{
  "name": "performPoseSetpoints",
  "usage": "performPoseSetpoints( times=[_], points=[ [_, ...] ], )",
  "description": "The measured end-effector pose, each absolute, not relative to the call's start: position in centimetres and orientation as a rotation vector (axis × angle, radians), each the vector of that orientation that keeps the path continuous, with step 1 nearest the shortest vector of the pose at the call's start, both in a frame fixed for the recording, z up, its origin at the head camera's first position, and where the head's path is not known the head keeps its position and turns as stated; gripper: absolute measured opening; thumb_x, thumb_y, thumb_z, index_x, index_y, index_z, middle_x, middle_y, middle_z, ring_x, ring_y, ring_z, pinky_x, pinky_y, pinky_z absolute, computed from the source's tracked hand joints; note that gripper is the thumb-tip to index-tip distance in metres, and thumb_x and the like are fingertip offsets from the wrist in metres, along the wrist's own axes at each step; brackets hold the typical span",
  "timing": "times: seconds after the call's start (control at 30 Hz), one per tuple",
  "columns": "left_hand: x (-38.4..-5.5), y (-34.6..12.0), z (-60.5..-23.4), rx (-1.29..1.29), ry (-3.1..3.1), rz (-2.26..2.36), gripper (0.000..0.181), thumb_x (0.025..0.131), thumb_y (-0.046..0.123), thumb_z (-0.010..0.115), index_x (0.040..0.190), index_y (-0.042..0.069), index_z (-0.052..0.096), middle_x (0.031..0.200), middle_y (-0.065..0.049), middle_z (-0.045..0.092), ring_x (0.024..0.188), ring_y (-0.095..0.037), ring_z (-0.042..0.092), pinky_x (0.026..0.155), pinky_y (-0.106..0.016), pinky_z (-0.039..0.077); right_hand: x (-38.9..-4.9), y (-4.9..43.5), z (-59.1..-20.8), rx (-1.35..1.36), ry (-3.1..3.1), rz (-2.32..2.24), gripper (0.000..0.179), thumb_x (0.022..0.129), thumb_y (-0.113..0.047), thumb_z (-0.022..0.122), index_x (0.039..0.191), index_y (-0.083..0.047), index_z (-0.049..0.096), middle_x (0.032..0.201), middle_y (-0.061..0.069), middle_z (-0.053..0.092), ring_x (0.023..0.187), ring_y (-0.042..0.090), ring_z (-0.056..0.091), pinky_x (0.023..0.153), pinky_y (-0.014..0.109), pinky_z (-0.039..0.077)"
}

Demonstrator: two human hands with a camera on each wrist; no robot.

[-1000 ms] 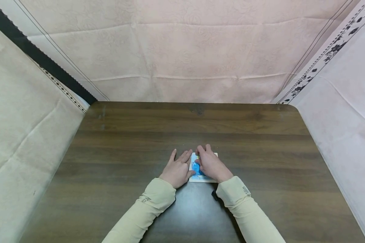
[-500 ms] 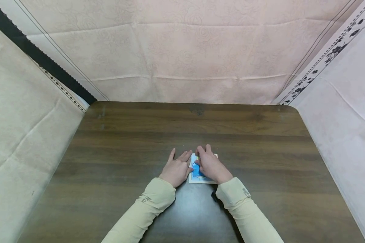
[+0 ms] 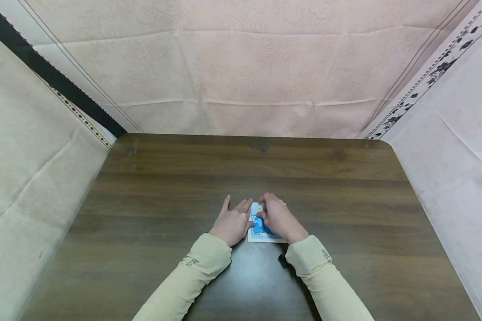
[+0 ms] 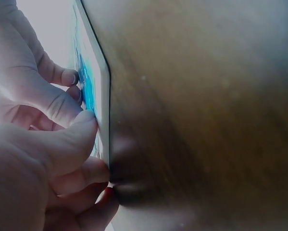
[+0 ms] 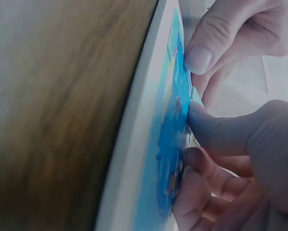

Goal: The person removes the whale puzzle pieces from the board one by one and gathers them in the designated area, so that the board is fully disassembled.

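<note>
A small pale-edged board with a blue picture lies flat on the table; thin lines cross it like a jigsaw puzzle. My left hand lies at its left side, fingers mostly straight and spread. In the left wrist view the left thumb rests on the board's face and other fingers touch its edge. My right hand is over the board's right part, fingers bent, thumb and fingertips against the picture. Whether a loose piece sits between them is hidden. The right hand covers most of the right half.
The brown wooden table reaches away to a straight far edge with rounded corners. Pale patterned cloth hangs behind it and along both sides. A small dark object shows beside the right cuff.
The right hand's raised fingers have curled down toward the board, its wrist staying nearly in place. My left thumb has drawn slightly left on the board.
</note>
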State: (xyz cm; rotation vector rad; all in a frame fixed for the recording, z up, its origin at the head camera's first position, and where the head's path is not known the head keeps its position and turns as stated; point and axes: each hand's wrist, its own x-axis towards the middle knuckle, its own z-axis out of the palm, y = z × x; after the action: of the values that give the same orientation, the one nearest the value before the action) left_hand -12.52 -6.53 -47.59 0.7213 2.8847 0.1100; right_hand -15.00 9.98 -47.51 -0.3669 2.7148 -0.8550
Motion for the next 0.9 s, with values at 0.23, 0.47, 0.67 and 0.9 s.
performPoseSetpoints(
  times=[0.23, 0.47, 0.67, 0.9],
  points=[
    [-12.6, -6.7, -47.4, 0.725, 2.886, 0.140, 0.052, 0.097, 0.039, 0.058, 0.138, 0.007, 0.055, 0.150, -0.005, 0.042, 0.138, -0.019, 0.040, 0.114, -0.060, 0.016, -14.8, 9.9, -47.4, -0.392, 2.747, -0.820, 0.028, 0.090, -0.017, 0.071, 0.114, -0.006, 0.061, 0.095, 0.004, 0.053, 0.079, 0.017, 0.054, 0.078, 0.033, 0.055],
    [-13.2, -6.6, -47.0, 0.654, 2.889, 0.174, 0.050, 0.095, 0.040, 0.061, 0.136, 0.012, 0.058, 0.142, -0.003, 0.051, 0.132, -0.016, 0.047, 0.115, -0.057, 0.019, -14.7, 10.0, -47.5, -0.372, 2.725, -0.891, 0.025, 0.090, -0.013, 0.071, 0.111, -0.009, 0.058, 0.089, 0.002, 0.054, 0.076, 0.017, 0.054, 0.074, 0.032, 0.055],
    [-13.6, -6.1, -47.0, 0.597, 2.930, 0.143, 0.044, 0.093, 0.038, 0.064, 0.130, 0.014, 0.065, 0.134, -0.003, 0.059, 0.126, -0.015, 0.053, 0.114, -0.056, 0.022, -14.5, 9.8, -47.6, -0.318, 2.694, -0.937, 0.025, 0.090, -0.012, 0.071, 0.110, -0.010, 0.057, 0.083, 0.001, 0.054, 0.072, 0.016, 0.055, 0.070, 0.029, 0.054],
    [-13.5, -5.9, -46.9, 0.616, 2.941, 0.093, 0.038, 0.093, 0.039, 0.064, 0.125, 0.018, 0.068, 0.136, 0.000, 0.057, 0.127, -0.014, 0.052, 0.114, -0.056, 0.023, -14.4, 10.1, -47.5, -0.349, 2.706, -1.018, 0.021, 0.090, -0.008, 0.070, 0.105, -0.010, 0.056, 0.080, 0.000, 0.055, 0.069, 0.015, 0.054, 0.066, 0.029, 0.051]
  ],
)
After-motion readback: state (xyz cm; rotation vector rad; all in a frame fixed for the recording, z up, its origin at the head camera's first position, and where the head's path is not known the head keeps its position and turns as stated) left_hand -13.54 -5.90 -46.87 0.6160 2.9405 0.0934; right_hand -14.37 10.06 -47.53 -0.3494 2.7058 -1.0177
